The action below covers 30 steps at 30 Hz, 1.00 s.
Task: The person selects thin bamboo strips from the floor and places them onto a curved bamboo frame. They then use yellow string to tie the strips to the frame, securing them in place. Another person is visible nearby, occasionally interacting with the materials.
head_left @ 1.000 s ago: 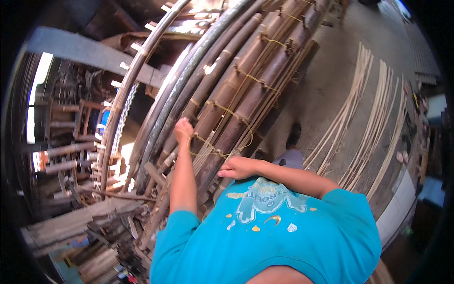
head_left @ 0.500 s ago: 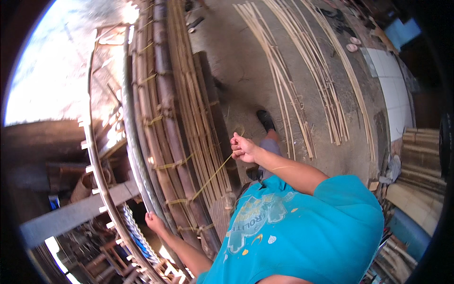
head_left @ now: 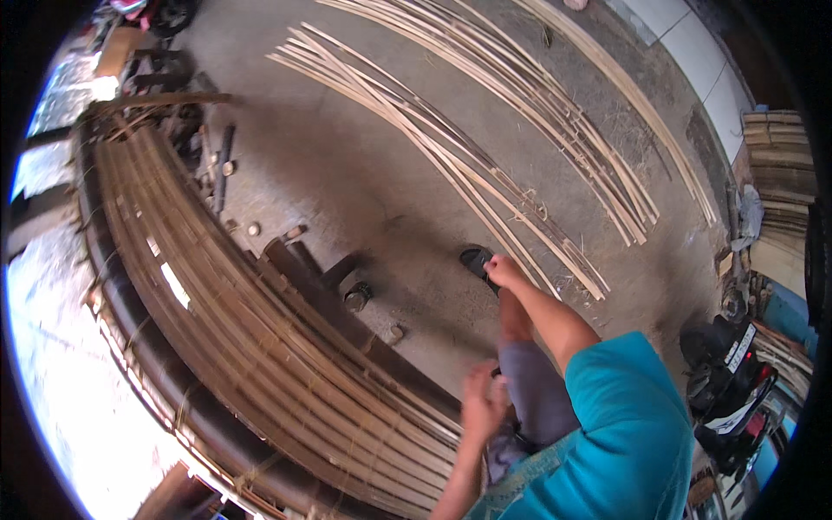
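My L hand (head_left: 484, 403) is loosely open, blurred, nr the slatted bamboo panel (head_left: 243, 321) lying lower L; R hand (head_left: 503, 272) is curled closed, overlapping a dark shoe (head_left: 472, 257) in view, tho I can't tell if it's gripping anything.

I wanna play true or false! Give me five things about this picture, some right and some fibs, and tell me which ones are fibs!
1. The person wears a turquoise shirt. True.
2. The left hand wears a woolly glove. False: the left hand is bare.
3. Long bamboo strips lie on the concrete floor. True.
4. The slatted bamboo panel is at the picture's right edge. False: the slatted bamboo panel is on the left side.
5. In the picture, the right hand shows right by a black shoe. True.
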Motion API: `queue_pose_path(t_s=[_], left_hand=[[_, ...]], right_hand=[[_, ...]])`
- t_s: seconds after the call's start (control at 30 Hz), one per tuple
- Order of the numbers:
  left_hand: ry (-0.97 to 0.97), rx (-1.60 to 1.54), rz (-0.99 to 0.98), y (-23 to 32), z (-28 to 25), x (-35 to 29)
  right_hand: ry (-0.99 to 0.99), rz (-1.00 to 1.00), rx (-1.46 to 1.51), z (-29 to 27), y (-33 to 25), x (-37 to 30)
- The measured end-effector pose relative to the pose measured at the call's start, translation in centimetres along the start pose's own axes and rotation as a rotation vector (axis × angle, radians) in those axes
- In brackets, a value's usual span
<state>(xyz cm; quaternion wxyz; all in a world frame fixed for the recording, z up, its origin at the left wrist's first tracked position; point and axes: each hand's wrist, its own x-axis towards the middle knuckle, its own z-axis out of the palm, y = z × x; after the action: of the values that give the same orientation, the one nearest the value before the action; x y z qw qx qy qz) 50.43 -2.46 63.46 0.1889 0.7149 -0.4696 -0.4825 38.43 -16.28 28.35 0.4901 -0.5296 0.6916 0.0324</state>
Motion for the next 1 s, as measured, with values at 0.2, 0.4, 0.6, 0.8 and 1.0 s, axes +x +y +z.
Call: queue_pose_path(t_s=[0.2,0.4,0.6,0.8,1.0], left_hand=[[-0.241,0.246,-0.274,-4.6,12.2,9.6],[-0.259,0.241,-0.284,-7.4,13.1,13.8],[-0.275,0.279,-0.304,-4.4,11.5,13.7],[-0.246,-0.129,-0.257,-9.0,10.1,8.6],[0.023,-0.412,-0.432,-8.1,1.6,3.7]], right_hand=[[0.073,0.152,-0.208,2.1,5.6,22.5],[0.262,0.042,-0.478,6.0,9.8,30.5],[0.202,-0.026,-0.138,4.0,5.4,24.0],[0.337,-0.266,0.265,-10.0,-13.3,6.4],[0.278,-0.528,0.197,-18.2,-23.4,-1.0]])
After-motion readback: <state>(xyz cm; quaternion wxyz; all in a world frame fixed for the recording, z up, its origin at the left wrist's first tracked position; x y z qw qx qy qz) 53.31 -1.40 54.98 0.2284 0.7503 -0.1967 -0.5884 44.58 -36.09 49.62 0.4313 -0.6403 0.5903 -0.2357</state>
